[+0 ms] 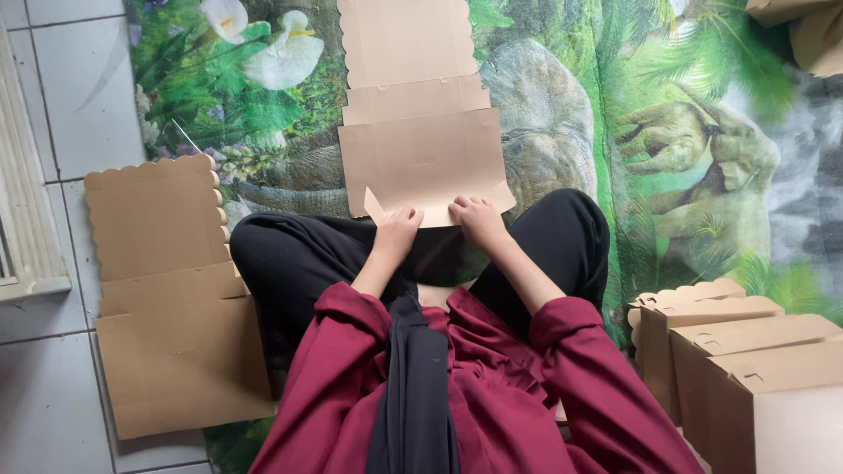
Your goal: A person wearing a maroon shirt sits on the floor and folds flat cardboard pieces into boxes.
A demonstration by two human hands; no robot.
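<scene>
A flat brown cardboard box blank (417, 123) with scalloped edges lies on the patterned mat in front of my crossed legs. My left hand (397, 226) presses on its near edge, fingers curled over the cardboard beside a small raised corner flap (372, 206). My right hand (477, 218) grips the same near edge a little to the right. Both hands fold the near flap of the blank.
A stack of flat box blanks (167, 290) lies on the tiled floor at my left. Several folded brown boxes (746, 360) stand at my right. More cardboard (803, 26) sits at the top right corner. The green nature-print mat (685, 140) covers the floor ahead.
</scene>
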